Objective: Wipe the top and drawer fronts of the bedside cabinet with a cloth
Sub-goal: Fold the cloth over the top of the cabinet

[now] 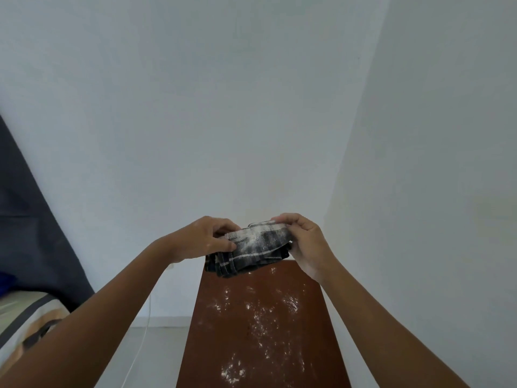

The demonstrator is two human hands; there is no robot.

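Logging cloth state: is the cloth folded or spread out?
Folded: the cloth is bunched in layers between left hand and right hand, above the cabinet top.

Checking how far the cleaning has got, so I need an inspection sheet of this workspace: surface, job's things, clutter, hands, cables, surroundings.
Surface: cabinet top, reddish-brown, speckled with white powder over most of it.
Job's things: checked cloth, folded, dusted white, held above the far edge; drawer fronts not in view.
Clutter: nothing seen.
Hands: left hand and right hand each grip an end of the cloth.
Cables: thin white cable hangs left of the cabinet.
Surroundings: white walls, pale floor, bed with dark headboard at left.
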